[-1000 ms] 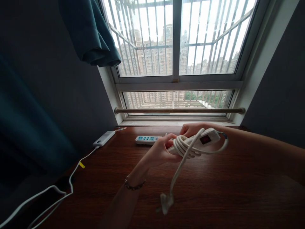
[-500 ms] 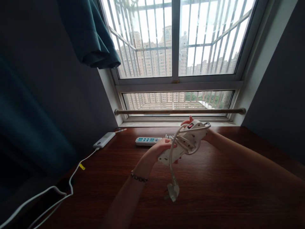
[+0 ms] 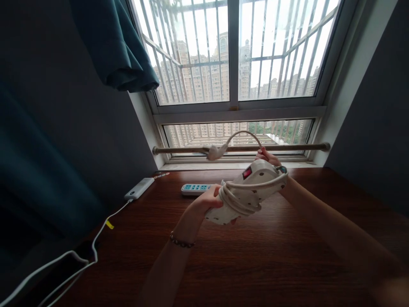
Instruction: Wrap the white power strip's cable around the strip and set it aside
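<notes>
The white power strip (image 3: 255, 194), wrapped in its cord (image 3: 234, 205), is held tilted above the wooden tabletop (image 3: 287, 260). At far left a white cable (image 3: 116, 209), cut off by the picture's edge, reaches a white device (image 3: 139, 189) near the tabletop's left border. Next, a second strip (image 3: 195, 189) has its right end hidden behind the left hand (image 3: 203, 204), which grips the held strip's lower end, fingers mostly out of sight underneath. The blurred plug (image 3: 217, 152) hangs before the window rail (image 3: 294, 147). The right hand (image 3: 270, 158), partly behind the strip, pinches the cord's loose length. Wood stretches wide between the forearms and rightward to the dark wall (image 3: 377, 128).
</notes>
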Demonstrator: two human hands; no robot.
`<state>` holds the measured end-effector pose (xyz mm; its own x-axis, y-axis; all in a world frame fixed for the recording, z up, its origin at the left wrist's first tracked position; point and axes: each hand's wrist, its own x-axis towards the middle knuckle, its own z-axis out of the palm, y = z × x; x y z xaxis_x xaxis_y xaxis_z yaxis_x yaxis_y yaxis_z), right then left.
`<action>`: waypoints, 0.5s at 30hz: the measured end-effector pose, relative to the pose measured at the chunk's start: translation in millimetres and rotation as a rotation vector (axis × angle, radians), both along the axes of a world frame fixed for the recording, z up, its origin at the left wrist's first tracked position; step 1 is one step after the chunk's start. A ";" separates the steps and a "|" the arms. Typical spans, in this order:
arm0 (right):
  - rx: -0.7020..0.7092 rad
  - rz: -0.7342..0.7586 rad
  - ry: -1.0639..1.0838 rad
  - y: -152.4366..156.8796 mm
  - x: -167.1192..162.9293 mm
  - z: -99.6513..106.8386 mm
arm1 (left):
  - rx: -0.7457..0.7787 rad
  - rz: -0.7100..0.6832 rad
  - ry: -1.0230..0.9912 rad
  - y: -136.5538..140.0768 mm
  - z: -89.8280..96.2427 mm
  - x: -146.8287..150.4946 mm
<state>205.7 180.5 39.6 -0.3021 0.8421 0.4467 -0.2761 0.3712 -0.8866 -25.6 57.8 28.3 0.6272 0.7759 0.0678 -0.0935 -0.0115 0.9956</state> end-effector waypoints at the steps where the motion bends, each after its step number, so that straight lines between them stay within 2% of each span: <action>1: 0.011 -0.024 0.079 -1.5 4.3 2.5 | 0.005 0.016 -0.020 -1.0 1.1 -0.7; 4: 0.061 -0.088 0.277 -12.0 20.0 13.3 | 0.041 0.104 -0.091 -6.7 4.8 -0.4; 8: 0.117 -0.118 0.459 -33.2 40.7 29.5 | 0.069 0.394 -0.258 -9.2 10.8 -3.2; 10: 0.076 -0.067 0.545 -41.0 46.5 34.4 | 0.025 0.537 -0.248 -3.9 12.5 -8.5; 12: -0.021 0.007 0.586 -45.0 47.9 36.8 | -0.022 0.647 -0.185 6.3 11.4 -14.9; 15: -0.152 0.072 0.561 -47.3 43.9 38.8 | -0.032 0.749 -0.122 28.5 2.4 -22.2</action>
